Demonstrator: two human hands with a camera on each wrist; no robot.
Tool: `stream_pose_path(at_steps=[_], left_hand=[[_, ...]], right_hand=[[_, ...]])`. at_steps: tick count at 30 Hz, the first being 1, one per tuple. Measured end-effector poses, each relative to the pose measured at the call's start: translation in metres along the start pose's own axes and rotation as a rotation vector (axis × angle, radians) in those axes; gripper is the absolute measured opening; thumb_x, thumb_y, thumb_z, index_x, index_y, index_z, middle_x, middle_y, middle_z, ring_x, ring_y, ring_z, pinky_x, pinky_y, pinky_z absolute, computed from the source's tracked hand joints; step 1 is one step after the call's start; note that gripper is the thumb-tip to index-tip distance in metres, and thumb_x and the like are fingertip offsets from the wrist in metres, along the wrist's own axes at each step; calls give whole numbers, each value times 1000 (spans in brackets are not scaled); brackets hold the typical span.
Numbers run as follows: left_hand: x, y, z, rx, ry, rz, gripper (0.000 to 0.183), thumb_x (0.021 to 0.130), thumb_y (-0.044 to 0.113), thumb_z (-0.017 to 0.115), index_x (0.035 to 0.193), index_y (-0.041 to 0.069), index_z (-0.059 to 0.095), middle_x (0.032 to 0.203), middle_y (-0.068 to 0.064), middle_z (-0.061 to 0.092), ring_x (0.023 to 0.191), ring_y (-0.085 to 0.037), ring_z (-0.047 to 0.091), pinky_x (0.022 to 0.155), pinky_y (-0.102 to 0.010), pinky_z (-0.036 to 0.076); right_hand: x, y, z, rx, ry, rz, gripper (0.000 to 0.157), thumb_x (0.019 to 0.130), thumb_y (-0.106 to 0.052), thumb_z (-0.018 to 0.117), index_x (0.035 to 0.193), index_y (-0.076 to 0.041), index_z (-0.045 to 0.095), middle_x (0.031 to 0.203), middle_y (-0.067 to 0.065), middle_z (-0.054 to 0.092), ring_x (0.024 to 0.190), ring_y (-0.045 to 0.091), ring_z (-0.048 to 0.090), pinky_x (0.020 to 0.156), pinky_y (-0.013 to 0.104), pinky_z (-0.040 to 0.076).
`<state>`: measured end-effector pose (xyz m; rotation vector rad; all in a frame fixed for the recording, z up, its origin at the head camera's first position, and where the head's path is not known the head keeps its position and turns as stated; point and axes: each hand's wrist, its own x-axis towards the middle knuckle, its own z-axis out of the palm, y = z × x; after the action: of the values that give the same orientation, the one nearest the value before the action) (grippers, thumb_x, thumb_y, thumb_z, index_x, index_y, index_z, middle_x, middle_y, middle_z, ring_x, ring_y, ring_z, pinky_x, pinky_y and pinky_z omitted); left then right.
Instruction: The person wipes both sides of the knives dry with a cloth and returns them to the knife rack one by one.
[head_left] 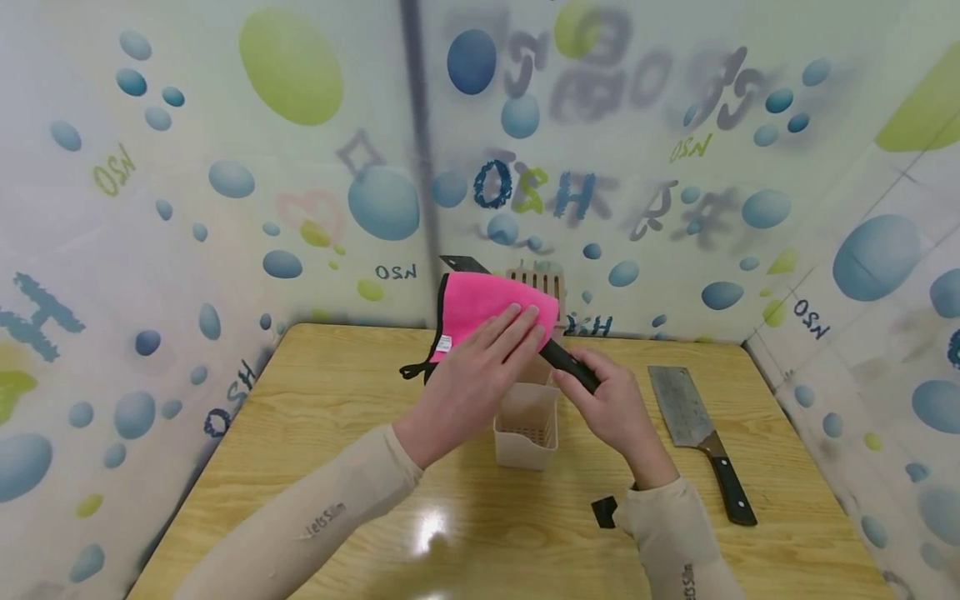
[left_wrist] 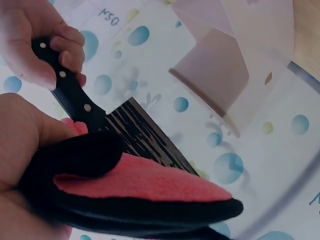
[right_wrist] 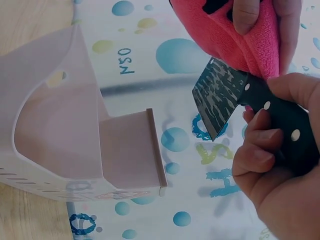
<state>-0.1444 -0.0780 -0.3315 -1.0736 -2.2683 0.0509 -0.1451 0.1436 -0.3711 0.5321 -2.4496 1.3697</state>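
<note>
While gripping the black, riveted handle (head_left: 562,360) of a dark-streaked metal knife (right_wrist: 220,95) in the curled right hand (head_left: 618,404), pinching a pink, black-edged cloth (head_left: 487,298) over its blade with the nearly straight-fingered left hand (head_left: 468,379). Holding both above the yellowish wooden desk (head_left: 322,433), near the beige plastic holder (head_left: 521,454).

Reversed "H2O" (head_left: 529,190) on wall (head_left: 360,83), "letsSlim" (head_left: 325,521) on sleeve (head_left: 300,500)

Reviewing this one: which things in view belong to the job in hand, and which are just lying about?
In use:
knife, its handle gripped by the right hand
pink cloth, held against the blade by the left hand

Apparently lying about:
cleaver, on the table at the right
cream holder, untouched; whether it serves the job is unclear
</note>
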Motion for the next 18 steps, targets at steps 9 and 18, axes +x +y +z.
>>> stream_pose_path(at_steps=[9, 18], left_hand=[[-1, -10, -1, -7, -75, -17, 59, 93, -4, 70, 149, 0, 52, 157, -19, 47, 147, -34, 44, 122, -43, 35], [-1, -24, 1, 29, -97, -21, 56, 90, -6, 70, 144, -1, 57, 151, -18, 54, 143, -34, 49, 120, -43, 39]], right_hand=[[-3, 2, 0, -66, 28, -112, 22, 92, -4, 77, 113, 2, 73, 92, 11, 67, 69, 17, 53, 56, 25, 44], [-7, 5, 2, -115, 26, -156, 26, 90, -1, 78, 114, 5, 72, 94, 14, 69, 72, 18, 57, 59, 27, 49]])
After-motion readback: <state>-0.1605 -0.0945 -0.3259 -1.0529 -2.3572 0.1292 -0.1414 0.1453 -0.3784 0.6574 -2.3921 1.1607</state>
